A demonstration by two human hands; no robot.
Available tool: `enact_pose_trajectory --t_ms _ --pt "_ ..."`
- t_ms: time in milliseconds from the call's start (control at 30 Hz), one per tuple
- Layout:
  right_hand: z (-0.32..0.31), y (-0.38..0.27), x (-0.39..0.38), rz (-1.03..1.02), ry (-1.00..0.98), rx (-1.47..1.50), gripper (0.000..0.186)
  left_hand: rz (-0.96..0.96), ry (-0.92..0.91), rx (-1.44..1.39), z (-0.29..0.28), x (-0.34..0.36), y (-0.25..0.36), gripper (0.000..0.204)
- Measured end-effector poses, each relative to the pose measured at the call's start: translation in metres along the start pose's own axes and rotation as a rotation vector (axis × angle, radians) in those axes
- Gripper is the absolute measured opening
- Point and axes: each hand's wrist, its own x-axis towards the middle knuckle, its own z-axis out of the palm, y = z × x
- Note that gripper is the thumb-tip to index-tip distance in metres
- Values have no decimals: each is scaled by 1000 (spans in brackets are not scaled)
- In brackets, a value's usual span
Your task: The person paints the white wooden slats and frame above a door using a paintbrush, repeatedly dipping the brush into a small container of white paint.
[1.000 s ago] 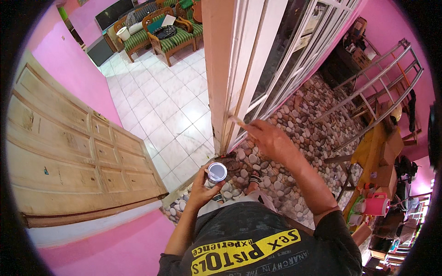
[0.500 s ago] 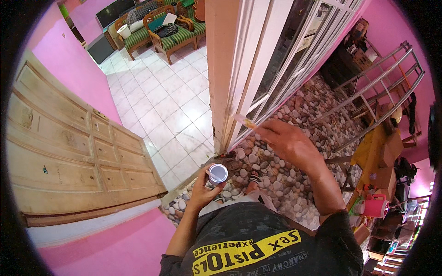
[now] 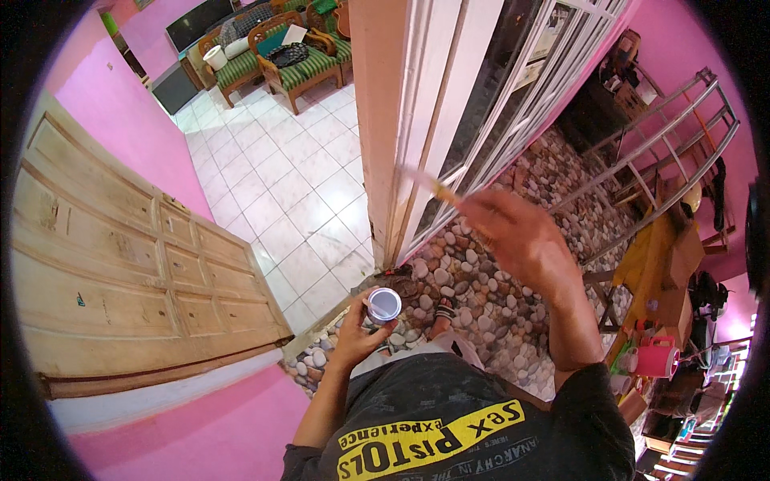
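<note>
My left hand (image 3: 357,336) is wrapped round a small open paint can (image 3: 385,305), held upright in front of my body; pale paint and what looks like a small stick show at its mouth. Out in front, my right hand (image 3: 509,228) grips a paintbrush (image 3: 439,190) by its handle. The brush head, blurred by motion, reaches the white door frame (image 3: 425,136); whether the bristles touch it I cannot tell. The frame's left face is tan-brown.
A worn wooden panel door (image 3: 152,256) stands at the left. Beyond the opening lie a white tiled floor (image 3: 273,184) and green striped chairs (image 3: 301,72). At right are a metal ladder (image 3: 666,172), a pink jug (image 3: 656,359) and a floor patterned with pebbles (image 3: 481,297).
My right hand has moved the brush up along the door frame. The left hand with the can has shifted only slightly to the right.
</note>
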Motion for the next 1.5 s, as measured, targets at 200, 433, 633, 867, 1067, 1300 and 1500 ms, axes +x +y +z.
enact_pose_trajectory --t_ms 200,433,633,867,1067,1300,1500 --pt "42 19 -1 -38 -237 -103 39 11 -29 6 2 3 3 73" --pt "-5 12 37 -123 -8 -106 31 -11 -41 -5 4 4 5 73" --pt "-13 -14 16 4 178 -63 23 3 -36 -18 8 4 3 72" --pt "72 5 -4 204 75 102 14 28 -63 19 6 6 6 73" --pt "32 -9 29 187 374 84 14 24 -43 -9 5 6 7 72" --pt "65 -10 -9 501 371 223 10 39 -21 -9 7 3 6 73" --pt "135 17 -21 616 284 290 14 24 -23 0 3 1 2 72"
